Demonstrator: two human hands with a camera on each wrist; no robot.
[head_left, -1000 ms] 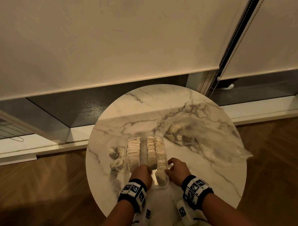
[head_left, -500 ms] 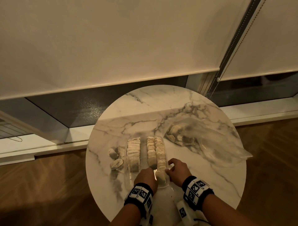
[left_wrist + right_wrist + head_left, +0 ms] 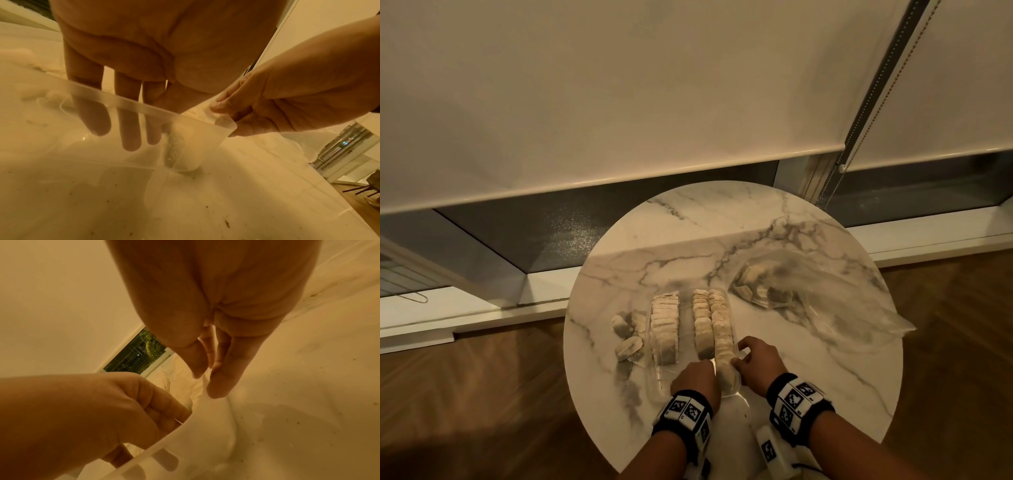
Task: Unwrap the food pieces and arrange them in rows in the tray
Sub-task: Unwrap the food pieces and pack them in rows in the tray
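A clear plastic tray [image 3: 659, 375] on the round marble table [image 3: 825, 377] holds three rows of pale food pieces [image 3: 665, 329]. My left hand [image 3: 697, 375] reaches into the tray's near end. Its straight fingers [image 3: 131, 129] point down beside the nearest piece [image 3: 185, 151] of the right row [image 3: 722, 332]; whether they touch it is unclear. My right hand [image 3: 751, 359] pinches the tray's rim [image 3: 164, 439] at the near right corner between thumb and finger [image 3: 218, 386]. Three loose pieces [image 3: 625, 342] lie left of the tray.
A crumpled clear bag [image 3: 791, 294] with more pieces lies at the table's right rear. Behind the table are a window sill [image 3: 482, 308] and lowered roller blinds [image 3: 619, 102]. Wood floor [image 3: 465, 394] surrounds the table.
My left hand has slid right inside the tray, from the middle row's near end to the side of the right row's last piece. The right hand has stayed at the tray's corner.
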